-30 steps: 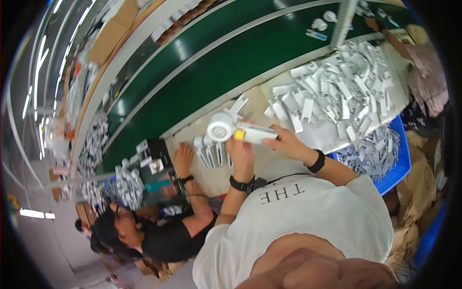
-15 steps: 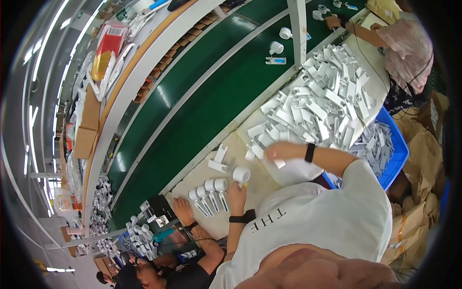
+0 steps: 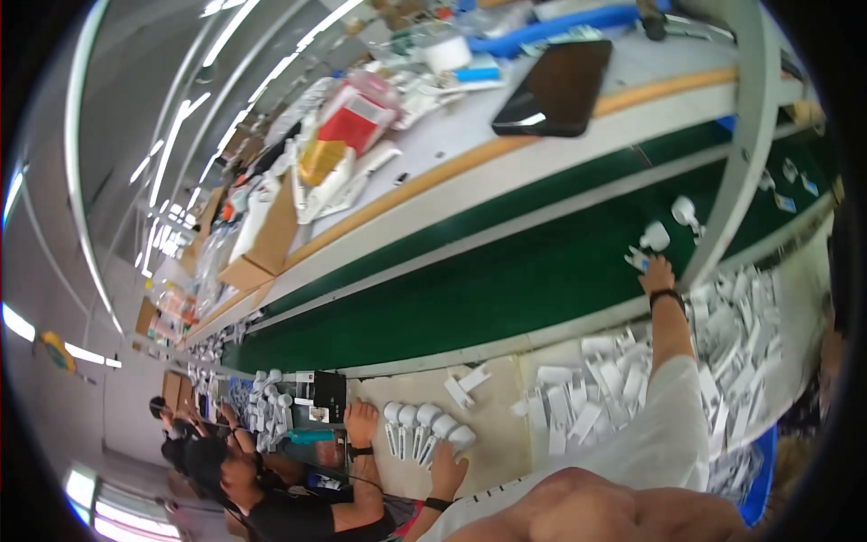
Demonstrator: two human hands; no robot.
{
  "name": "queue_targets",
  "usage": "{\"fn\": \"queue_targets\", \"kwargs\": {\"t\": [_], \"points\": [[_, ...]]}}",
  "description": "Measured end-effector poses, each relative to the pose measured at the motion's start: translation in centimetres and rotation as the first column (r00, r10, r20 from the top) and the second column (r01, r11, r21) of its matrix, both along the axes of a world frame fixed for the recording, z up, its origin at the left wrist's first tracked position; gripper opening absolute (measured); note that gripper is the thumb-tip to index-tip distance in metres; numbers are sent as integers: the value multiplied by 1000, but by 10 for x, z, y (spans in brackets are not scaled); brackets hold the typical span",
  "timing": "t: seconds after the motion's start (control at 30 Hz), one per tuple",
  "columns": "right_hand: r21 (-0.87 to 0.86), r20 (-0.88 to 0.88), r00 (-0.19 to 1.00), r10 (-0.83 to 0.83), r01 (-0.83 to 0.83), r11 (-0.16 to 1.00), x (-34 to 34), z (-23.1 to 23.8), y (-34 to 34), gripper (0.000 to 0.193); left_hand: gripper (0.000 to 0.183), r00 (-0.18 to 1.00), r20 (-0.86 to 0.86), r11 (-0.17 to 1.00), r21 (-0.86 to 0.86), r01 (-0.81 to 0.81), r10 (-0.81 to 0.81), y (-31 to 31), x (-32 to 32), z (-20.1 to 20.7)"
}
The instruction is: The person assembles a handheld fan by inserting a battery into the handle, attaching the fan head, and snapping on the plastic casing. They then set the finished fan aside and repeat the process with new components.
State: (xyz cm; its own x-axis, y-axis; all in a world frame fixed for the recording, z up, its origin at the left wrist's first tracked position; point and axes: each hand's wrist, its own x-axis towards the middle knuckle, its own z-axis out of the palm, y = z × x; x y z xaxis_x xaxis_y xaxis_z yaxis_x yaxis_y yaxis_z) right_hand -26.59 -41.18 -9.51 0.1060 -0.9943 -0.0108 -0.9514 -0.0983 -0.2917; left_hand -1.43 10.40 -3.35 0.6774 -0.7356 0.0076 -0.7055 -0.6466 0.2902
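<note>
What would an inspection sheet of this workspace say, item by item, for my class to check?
Surface: pale table, with a green belt along its far side.
Job's things: white fans in a row; two loose casings beyond them; a heap of white pieces to the right.
Clutter: phone, red-and-yellow bag and open box on the shelf.
Hands: left hand at the row's right end; right hand over the belt, at a small part; both grips unclear.
Cables: none clearly made out.
Surroundings: a co-worker's hand left of the fans; blue bin at lower right.
</note>
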Motion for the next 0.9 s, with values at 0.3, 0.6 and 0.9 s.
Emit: {"fn": "queue_targets", "kwargs": {"t": [0.3,0.6,0.9], "points": [[516,856,240,-458,-459,723,29,12,25,21,31,319,-935,971,-205,-124,-156,-88,-14,6],[-65,851,315,420,-731,679,68,72,334,85,33,-135,-921,808,-241,-538,-365,-109,-46,52],[-182,566,463,682,-736,652,39,138,396,74,19,-142,-909,843,-294,-450,-393,-55,-29,69]]}}
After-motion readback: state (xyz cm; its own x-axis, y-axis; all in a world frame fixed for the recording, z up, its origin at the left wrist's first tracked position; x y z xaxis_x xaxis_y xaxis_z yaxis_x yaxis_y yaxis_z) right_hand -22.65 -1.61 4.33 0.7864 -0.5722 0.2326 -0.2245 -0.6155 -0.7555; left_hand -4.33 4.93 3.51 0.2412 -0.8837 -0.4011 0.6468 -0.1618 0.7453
